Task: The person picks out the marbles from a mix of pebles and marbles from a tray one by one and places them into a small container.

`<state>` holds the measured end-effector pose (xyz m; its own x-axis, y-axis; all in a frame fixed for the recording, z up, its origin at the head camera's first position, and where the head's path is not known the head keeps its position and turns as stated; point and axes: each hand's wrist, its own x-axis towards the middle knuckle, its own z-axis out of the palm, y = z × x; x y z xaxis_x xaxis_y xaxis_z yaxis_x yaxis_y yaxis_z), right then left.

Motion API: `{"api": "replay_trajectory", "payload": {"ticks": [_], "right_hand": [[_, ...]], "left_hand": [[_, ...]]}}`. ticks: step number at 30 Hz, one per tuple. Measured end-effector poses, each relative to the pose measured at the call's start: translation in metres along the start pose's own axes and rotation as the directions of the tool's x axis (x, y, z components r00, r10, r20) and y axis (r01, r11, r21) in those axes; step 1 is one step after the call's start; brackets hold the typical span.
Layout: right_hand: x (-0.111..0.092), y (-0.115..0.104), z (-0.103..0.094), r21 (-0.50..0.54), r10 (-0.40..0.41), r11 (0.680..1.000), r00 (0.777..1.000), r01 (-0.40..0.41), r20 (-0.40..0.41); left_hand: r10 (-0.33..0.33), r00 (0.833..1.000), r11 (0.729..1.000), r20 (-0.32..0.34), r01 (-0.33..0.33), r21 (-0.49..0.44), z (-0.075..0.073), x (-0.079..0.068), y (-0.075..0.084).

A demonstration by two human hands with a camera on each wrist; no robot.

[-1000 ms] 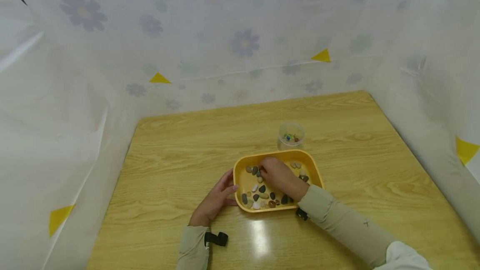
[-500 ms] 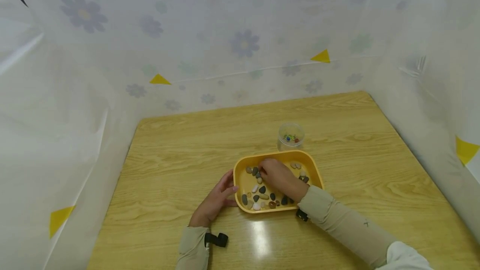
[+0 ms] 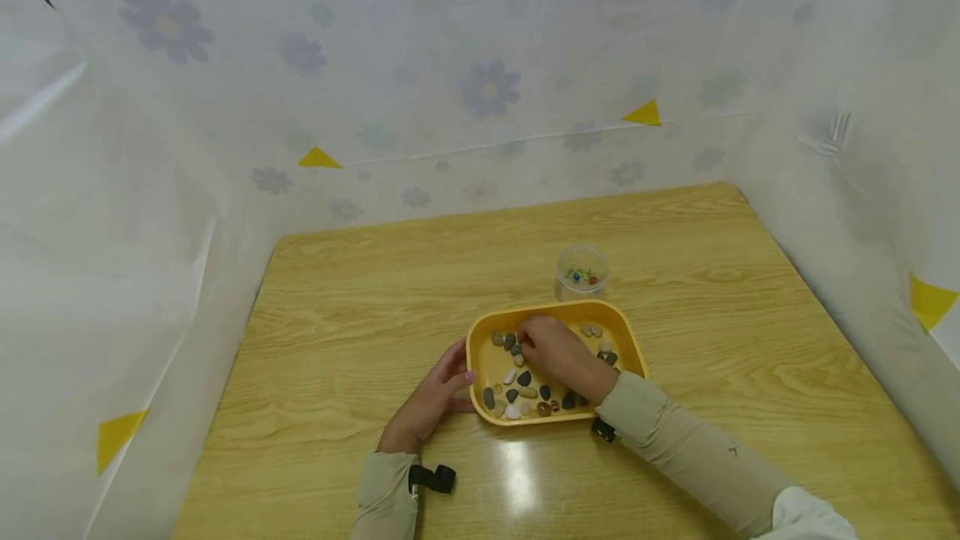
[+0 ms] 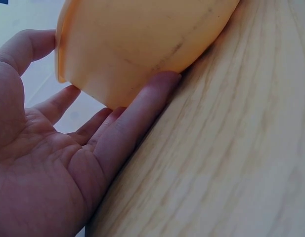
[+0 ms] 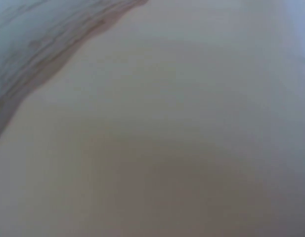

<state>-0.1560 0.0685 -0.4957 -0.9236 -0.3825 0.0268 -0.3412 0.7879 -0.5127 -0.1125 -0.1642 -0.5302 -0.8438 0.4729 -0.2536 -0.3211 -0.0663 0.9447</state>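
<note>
A yellow plastic tray [image 3: 480, 325] holds several pebbles, grey, dark, white and brown, spread over its floor. My left hand [image 3: 429, 404] rests at the tray's left end, the thumb at the rim. In the left wrist view, the fingers of that hand [image 4: 48, 153] spread along the tray's outer wall [image 4: 137, 44], low over the table. My right hand [image 3: 558, 352] reaches down inside the tray, fingers bent, right beside a grey pebble [image 3: 516, 350]. Its fingertips are hidden behind the hand, so I cannot tell whether they pinch a pebble. The right wrist view is a pale blur.
A clear round container [image 3: 582, 267] with small coloured pieces stands just behind the tray. Wood-grain table [image 3: 360, 298] surrounds both. White flower-print sheeting [image 3: 480, 48] hangs along the back and sides. Black straps circle both sleeved wrists.
Small grey pebbles beside the right fingertips have shifted very slightly. Both hands and the tray stay in the same places.
</note>
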Motion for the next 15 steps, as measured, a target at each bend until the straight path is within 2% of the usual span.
{"api": "replay_trajectory", "payload": {"ticks": [8, 15], "right_hand": [[-0.002, 0.003, -0.004, 0.033, 0.000, 0.999, 1.000, 0.001, -0.028], [-0.013, 0.008, -0.016, 0.086, 0.005, 0.996, 0.998, -0.001, -0.055]], "left_hand": [[-0.011, 1.000, 1.000, 0.001, 0.011, -0.005, -0.001, 0.001, 0.000], [-0.012, 1.000, 1.000, 0.001, 0.012, 0.007, 0.000, -0.001, 0.000]]}}
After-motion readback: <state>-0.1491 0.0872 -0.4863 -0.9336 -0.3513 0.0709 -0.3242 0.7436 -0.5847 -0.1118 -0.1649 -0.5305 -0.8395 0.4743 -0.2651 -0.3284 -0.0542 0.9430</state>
